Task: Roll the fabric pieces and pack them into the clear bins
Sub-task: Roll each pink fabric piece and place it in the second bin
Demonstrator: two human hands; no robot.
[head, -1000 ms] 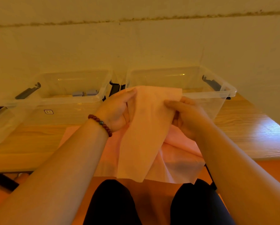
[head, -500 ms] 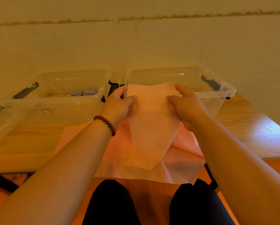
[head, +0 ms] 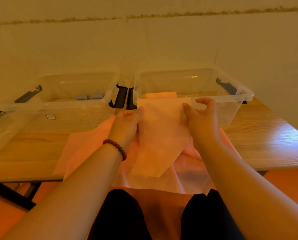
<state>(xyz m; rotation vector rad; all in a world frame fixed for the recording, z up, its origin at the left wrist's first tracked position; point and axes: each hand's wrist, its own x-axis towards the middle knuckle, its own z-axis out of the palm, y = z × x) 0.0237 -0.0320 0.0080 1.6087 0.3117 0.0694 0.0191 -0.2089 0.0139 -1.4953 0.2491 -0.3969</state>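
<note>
Both hands are pinching a folded pink cloth at 12 o'clock, probably squaring it for rolling; right bin is just beyond.

left bin: left end cut off by frame edge
grey rolls: too small, count unclear
bin label: unreadable
pink pile: middle hidden under held fabric piece
left hand: fingertips hidden behind fabric
</note>
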